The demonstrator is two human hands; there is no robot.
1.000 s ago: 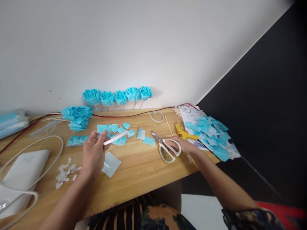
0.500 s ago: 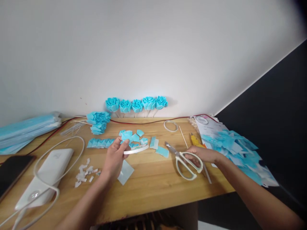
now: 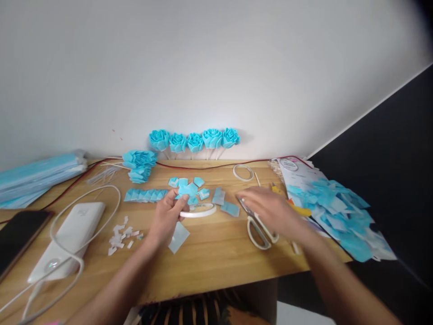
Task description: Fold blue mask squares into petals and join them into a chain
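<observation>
My left hand (image 3: 167, 220) is closed on a narrow white roll of tape (image 3: 199, 214), thumb on top, above the middle of the table. Blue paper pieces (image 3: 187, 189) lie close behind its fingers; whether one is pinched too I cannot tell. Smeared by motion, my right hand (image 3: 274, 208) is over the white-handled scissors (image 3: 250, 230), covering part of their blades and one handle. Its fingertips are not clear. Two blue strips (image 3: 230, 208) lie between the hands. Below my left hand is a pale square sheet (image 3: 179, 237).
Blue paper roses (image 3: 195, 142) lean against the wall, with more roses (image 3: 139, 164) lying left. A folded blue row (image 3: 142, 195), white scraps (image 3: 118, 239), a cabled power bank (image 3: 69, 239) and a phone (image 3: 23, 237) are left. Blue pieces (image 3: 338, 207) are heaped right, near another tape ring (image 3: 243, 172).
My right hand has moved left and up from the scissors' handle to above their blades. My left hand has shifted slightly right with the roll of tape. The view has tilted a little.
</observation>
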